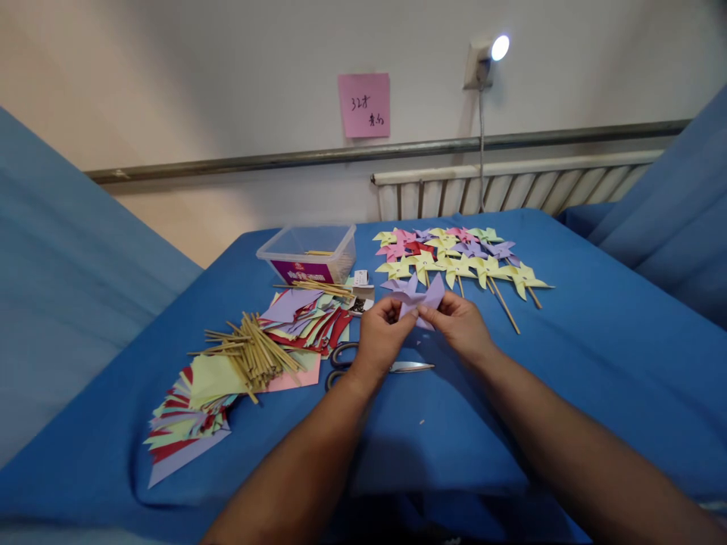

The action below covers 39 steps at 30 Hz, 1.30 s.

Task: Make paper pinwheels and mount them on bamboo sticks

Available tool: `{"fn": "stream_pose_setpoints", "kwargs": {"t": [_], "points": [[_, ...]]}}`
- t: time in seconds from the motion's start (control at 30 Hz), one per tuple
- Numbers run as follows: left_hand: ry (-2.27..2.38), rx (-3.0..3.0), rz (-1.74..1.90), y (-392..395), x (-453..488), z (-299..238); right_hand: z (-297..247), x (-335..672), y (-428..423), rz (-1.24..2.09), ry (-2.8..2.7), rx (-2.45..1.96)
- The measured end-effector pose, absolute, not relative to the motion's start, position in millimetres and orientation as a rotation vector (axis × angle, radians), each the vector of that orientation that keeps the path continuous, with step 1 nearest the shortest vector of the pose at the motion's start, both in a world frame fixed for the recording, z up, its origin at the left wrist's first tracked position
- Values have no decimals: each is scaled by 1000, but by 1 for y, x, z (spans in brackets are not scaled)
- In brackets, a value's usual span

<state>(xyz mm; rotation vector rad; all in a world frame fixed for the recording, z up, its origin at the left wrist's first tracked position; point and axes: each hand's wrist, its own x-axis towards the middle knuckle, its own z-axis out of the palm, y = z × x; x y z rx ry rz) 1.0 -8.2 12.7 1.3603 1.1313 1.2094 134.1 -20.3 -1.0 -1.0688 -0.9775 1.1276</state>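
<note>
Both my hands are raised over the blue table (568, 363), pinching a lilac paper pinwheel (417, 297) between them. My left hand (382, 335) grips its left side with closed fingers. On the right side, my right hand (459, 322) holds the folded points together. Scissors (397, 366) lie on the cloth just under my left wrist. Finished pinwheels on sticks (454, 261), in yellow, pink, red and lilac, lie in rows right behind my hands.
A bundle of wooden sticks (255, 352) rests on stacks of coloured paper squares (187, 416) at the left. A clear plastic box (310, 253) stands at the back left. A pink note (364, 104) and a lamp (489, 53) are on the wall.
</note>
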Motion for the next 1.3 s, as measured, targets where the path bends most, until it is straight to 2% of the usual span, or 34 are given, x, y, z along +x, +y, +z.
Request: {"fn": "stream_pose_setpoints", "kwargs": {"t": [0.3,0.57,0.8,0.97,1.1,1.3], "points": [[1089,1196,1180,-2,0,7,-4,135,-23,1270,-955,-989],[1146,1381,1176,-3,2,3,-5,135,-21,1281,-860,-1026],[1103,1262,1202,-3,5,0,-12,133,-14,1144,-814,-1058],[1299,1851,1314,-9,1,4,-18,137,-8,1067,-724,-1067],[1212,2373,1197,-15,2,9,-18,137,-11,1180,-658,-1043],[1284,2568,969,-14,6,9,-19,135,-16,1311,-582,-1021]]}}
